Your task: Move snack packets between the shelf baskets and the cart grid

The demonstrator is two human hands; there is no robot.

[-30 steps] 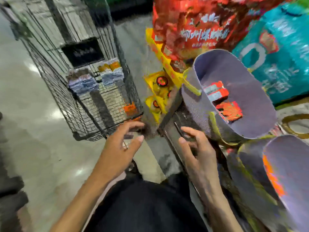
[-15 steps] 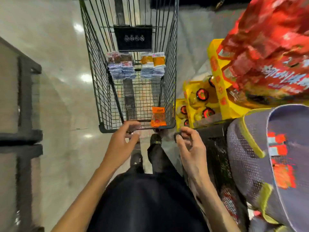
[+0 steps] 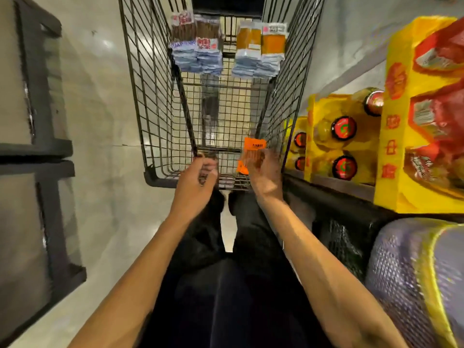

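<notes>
Right hand [image 3: 263, 172] has reached the orange packet [image 3: 253, 148] in the cart [image 3: 150, 96].

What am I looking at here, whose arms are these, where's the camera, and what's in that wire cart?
There is no machine here. These are a person's two bare arms, filmed by a wide camera worn on the head and looking down. Ahead stands a wire cart. At its far end sit stacks of brown packets and yellow packets. The left hand curls round the cart's near rim. The right hand has its fingers on an orange packet at the near end, and blur hides whether it pinches it. On the right are yellow boxes, bottles and a purple mesh basket.
</notes>
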